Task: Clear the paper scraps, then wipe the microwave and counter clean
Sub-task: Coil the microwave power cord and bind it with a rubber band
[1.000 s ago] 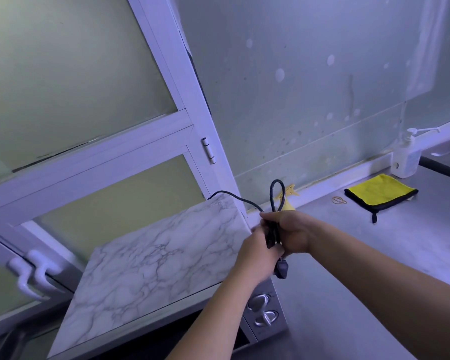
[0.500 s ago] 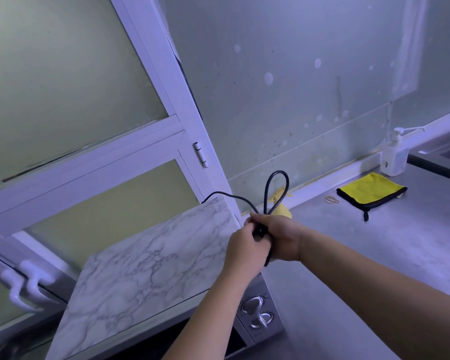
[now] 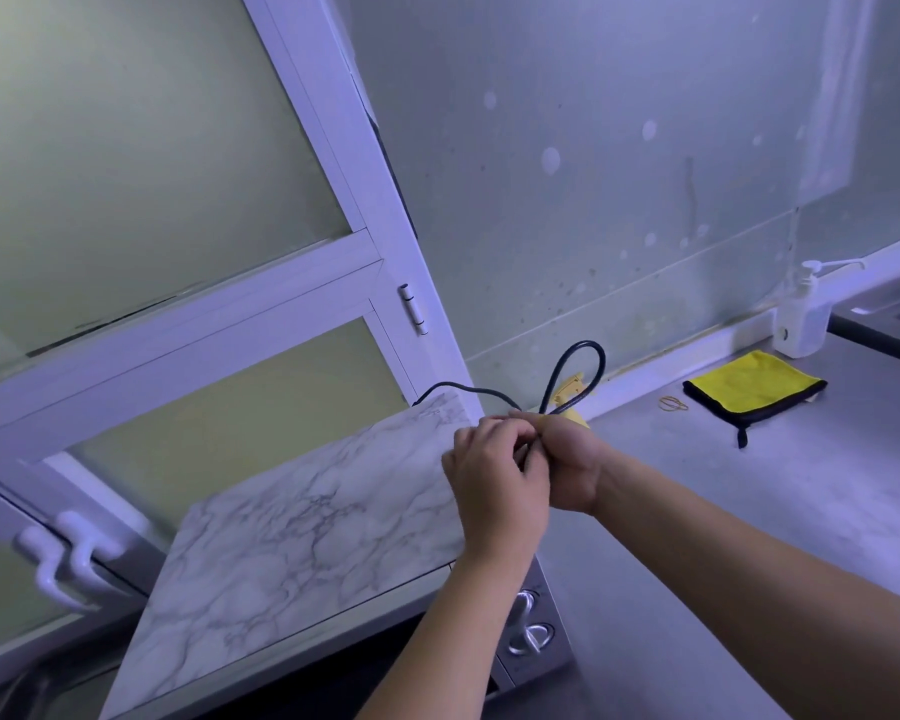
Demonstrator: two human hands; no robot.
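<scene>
The microwave (image 3: 302, 543) has a marble-patterned top and two silver knobs on its front right. Its black power cord (image 3: 575, 374) runs from behind the back corner and forms a loop above my hands. My right hand (image 3: 572, 467) grips the bundled cord over the microwave's right rear corner. My left hand (image 3: 494, 483) pinches the same bundle, pressed against the right hand. A yellow paper scrap (image 3: 572, 383) lies by the wall behind the loop. A yellow cloth with black trim (image 3: 754, 387) lies on the grey counter (image 3: 749, 511).
A rubber band (image 3: 672, 404) lies left of the cloth. A white pump bottle (image 3: 801, 319) stands at the wall, with a dark sink edge (image 3: 884, 340) to its right. A white-framed window with handles (image 3: 63, 558) fills the left.
The cord loop has grown taller above my hands, and the hanging plug has gone out of sight behind them. Both hands rose slightly and stay joined on the bundle.
</scene>
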